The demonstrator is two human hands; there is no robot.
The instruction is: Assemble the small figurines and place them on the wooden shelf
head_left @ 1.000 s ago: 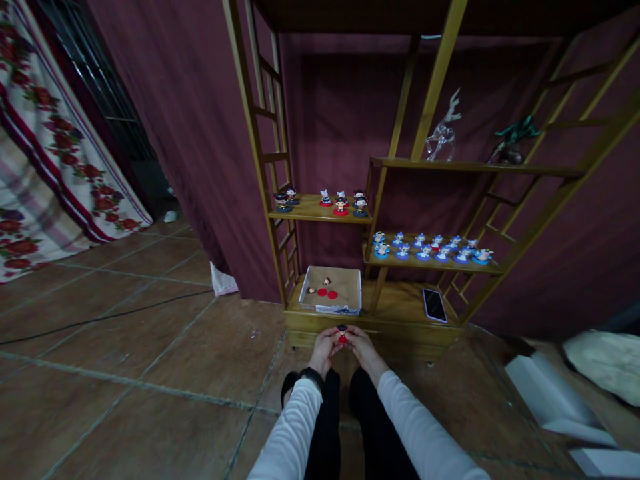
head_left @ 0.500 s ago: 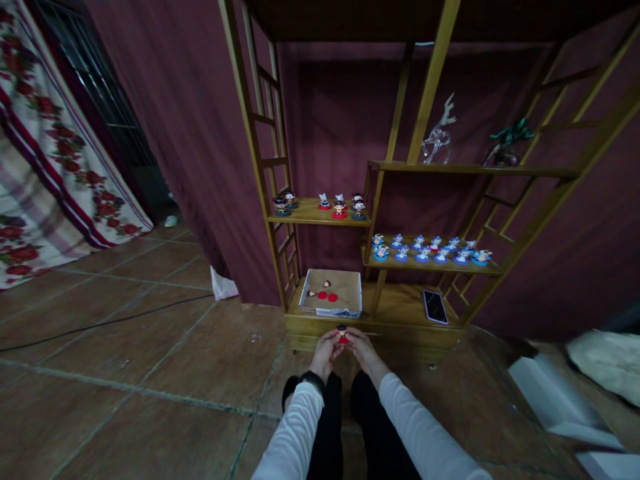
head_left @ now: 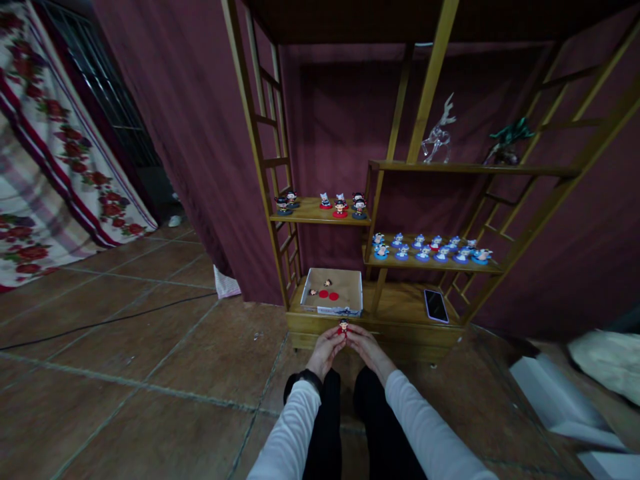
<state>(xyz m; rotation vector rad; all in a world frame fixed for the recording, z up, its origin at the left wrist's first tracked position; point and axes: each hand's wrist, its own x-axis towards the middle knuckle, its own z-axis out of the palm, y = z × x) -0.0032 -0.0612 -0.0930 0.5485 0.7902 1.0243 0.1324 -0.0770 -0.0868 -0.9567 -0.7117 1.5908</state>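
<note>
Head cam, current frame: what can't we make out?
All head view:
- Red figurine: lower sides, covered by the left hand and right hand.
- Rear dark-haired figurine, right end of left shelf: lower part, behind the front one.
- Box: front print, too small to read.
- Shelving unit: top, cut off by upper edge.
- White bundle: blurred, cut off by right edge.

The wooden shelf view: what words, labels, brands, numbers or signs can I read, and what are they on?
No text can be read for certain.
Front of the box: printed marks, too small and blurred to read.
Phone: no writing visible on its dark screen.
Held figurine: no lettering discernible.
</note>
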